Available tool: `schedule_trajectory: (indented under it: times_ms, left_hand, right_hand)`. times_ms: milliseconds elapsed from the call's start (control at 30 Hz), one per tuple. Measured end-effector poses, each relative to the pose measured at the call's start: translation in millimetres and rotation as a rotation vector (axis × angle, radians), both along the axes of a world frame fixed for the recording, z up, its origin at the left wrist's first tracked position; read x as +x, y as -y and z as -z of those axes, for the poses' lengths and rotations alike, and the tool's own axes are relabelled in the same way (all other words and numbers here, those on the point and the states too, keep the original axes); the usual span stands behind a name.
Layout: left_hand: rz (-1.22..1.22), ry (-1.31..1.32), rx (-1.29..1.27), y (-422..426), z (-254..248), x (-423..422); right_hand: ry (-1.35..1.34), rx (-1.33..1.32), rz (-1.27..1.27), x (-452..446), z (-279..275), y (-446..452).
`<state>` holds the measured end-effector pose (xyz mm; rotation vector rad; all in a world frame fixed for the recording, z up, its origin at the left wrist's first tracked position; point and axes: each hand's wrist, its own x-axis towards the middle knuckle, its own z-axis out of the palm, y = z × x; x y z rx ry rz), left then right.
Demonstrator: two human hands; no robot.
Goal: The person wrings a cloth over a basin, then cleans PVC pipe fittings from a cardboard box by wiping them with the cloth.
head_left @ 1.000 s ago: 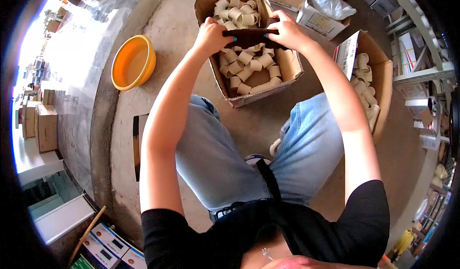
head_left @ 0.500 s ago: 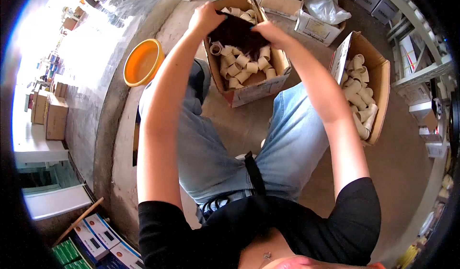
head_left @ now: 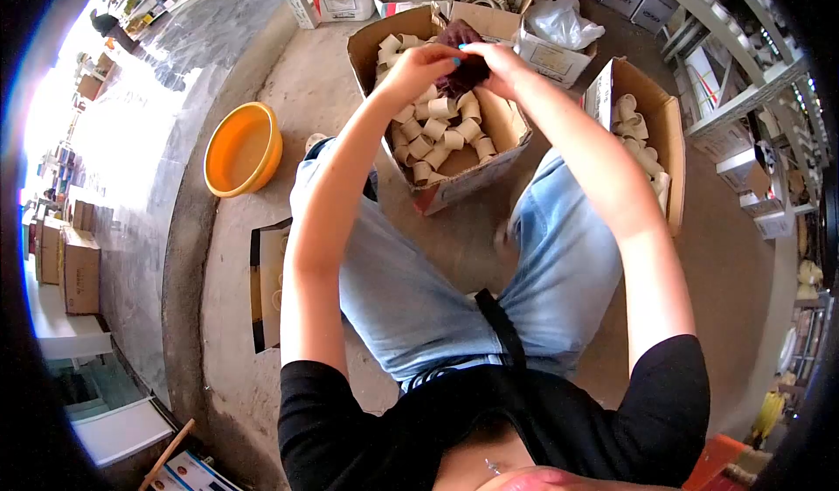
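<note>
Above the open cardboard box [head_left: 454, 192] of cream plastic pipe fittings [head_left: 437, 130], both hands hold a bunched dark maroon, thin, crumpled piece [head_left: 461, 34]; I cannot tell whether it is a bag or a cloth. My left hand [head_left: 426, 68] is closed on its near left side, fingers pinched. My right hand [head_left: 495, 64] grips it from the right, its fingertips close to those of the left. Part of the dark piece hangs below the hands and hides some fittings. The fittings lie loose in the box between my knees.
A second box [head_left: 677, 132] of cream fittings stands at right. An orange basin [head_left: 273, 152] sits on the floor at left, near a concrete ledge [head_left: 188, 255]. Behind are a white plastic bag [head_left: 564, 23] in a box and more cartons. Metal shelving [head_left: 743, 97] lines the right.
The dark piece was spread wide between my hands; now it is gathered into a smaller bunch. My hands have come together, and the camera view has shifted.
</note>
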<state>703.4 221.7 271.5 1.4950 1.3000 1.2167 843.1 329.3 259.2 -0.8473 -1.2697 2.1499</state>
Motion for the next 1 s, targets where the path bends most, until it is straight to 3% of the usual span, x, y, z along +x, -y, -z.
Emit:
schedule_trajectory:
  times_ms: [67,200,367,433,500,533,567,733,1000]
  left_hand:
    - [-0.04,0.208,0.114,2,7,-11]
    - [-0.239,-0.351,0.014,17,30,-26]
    - [-0.057,-0.745,-0.105,18,73,-18]
    - [-0.139,-0.934,-0.295,22,69,4]
    - [-0.097,-1.021,-0.317,17,80,26]
    - [-0.042,-1.018,-0.221,19,88,37]
    - [0.075,-1.106,-0.332,14,95,50]
    - [0.233,-1.119,-0.221,-1,122,79]
    - [0.254,-0.952,-0.382,-13,148,92]
  right_hand:
    - [0.053,0.031,0.037,-4,-22,11]
    - [0.042,0.16,0.092,-7,-20,-1]
    - [0.147,0.148,0.096,-9,12,-29]
    - [0.156,0.19,0.042,-10,41,-53]
    - [0.132,0.195,-0.021,-6,50,-56]
    - [0.161,0.213,-0.007,-2,56,-56]
    - [0.188,0.235,0.01,2,61,-57]
    - [0.202,0.182,0.021,25,83,-66]
    - [0.102,-0.006,0.072,28,59,-81]
